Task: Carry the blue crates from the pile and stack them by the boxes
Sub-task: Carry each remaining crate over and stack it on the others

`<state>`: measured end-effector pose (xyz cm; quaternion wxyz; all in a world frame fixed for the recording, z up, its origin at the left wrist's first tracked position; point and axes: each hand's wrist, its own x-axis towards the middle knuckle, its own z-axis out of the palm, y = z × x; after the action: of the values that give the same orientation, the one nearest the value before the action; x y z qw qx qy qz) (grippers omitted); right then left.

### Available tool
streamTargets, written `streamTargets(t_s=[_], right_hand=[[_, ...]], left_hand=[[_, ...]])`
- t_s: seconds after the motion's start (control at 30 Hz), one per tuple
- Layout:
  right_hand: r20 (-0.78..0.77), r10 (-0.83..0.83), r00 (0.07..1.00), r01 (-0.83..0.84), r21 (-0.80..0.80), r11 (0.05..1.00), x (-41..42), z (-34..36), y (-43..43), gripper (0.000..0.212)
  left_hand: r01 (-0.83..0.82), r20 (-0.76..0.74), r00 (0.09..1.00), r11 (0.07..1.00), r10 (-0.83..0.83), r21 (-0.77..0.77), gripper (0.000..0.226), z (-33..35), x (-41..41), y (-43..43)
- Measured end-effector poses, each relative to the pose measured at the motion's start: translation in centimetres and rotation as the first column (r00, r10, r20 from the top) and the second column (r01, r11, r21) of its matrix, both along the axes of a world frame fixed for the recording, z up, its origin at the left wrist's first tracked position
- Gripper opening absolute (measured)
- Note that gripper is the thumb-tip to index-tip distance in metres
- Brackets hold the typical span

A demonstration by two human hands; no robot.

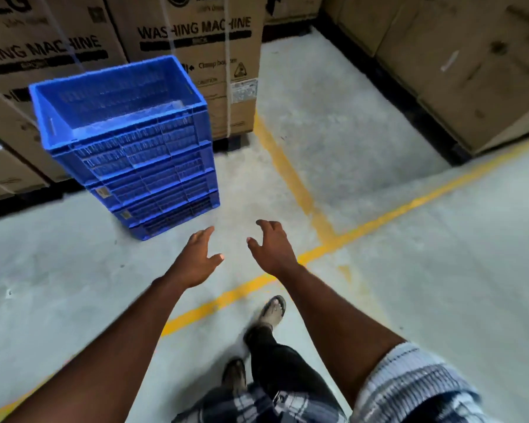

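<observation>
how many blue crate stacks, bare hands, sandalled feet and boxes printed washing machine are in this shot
blue crate stack: 1
hands: 2 (left hand, right hand)
sandalled feet: 2 (front foot, rear foot)
washing machine boxes: 2 (left box, middle box)
total: 7

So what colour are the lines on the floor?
The floor lines are yellow, on grey concrete; the head view shows them best.

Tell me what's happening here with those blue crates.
A person stands on a concrete floor with both arms stretched forward. The left hand and right hand are open and hold nothing. A stack of blue crates stands just ahead to the left, close against the washing machine boxes. Neither hand touches the stack at this moment.
</observation>
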<state>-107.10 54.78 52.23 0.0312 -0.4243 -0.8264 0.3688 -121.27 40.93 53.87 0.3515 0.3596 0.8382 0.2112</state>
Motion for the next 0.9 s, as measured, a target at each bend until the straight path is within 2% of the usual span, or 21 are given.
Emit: streamTargets(t_s=[0.2, 0.43, 0.7, 0.8, 0.9], right_hand=[[0.011, -0.205, 0.979, 0.205, -0.002, 0.979, 12.1, 1.5, -1.0, 0.055], [0.040, -0.464, 0.885, 0.464, 0.007, 0.886, 29.5, 1.8, -0.3, 0.055], [0.068, -0.723, 0.688, 0.725, -0.001, 0.689, 52.8, 1.7, -1.3, 0.055], [0.085, -0.814, 0.574, 0.817, 0.002, 0.576, 62.5, 1.2, -2.1, 0.054], [0.110, -0.887, 0.448, 0.893, -0.015, 0.449, 70.4, 0.8, -3.9, 0.053]], left_hand=[[0.233, 0.019, 0.972, 0.972, -0.233, 0.006, 0.073, 2.1, 10.4, 3.0], [0.564, 0.035, 0.825, 0.826, -0.564, 0.002, 0.073, 2.7, 26.2, 8.2], [0.813, 0.036, 0.581, 0.582, -0.813, 0.021, 0.074, 2.5, 48.2, 14.2], [0.885, 0.038, 0.463, 0.464, -0.885, 0.024, 0.074, 2.0, 57.3, 15.8], [0.921, 0.036, 0.387, 0.388, -0.921, 0.031, 0.074, 2.0, 64.6, 16.8]])
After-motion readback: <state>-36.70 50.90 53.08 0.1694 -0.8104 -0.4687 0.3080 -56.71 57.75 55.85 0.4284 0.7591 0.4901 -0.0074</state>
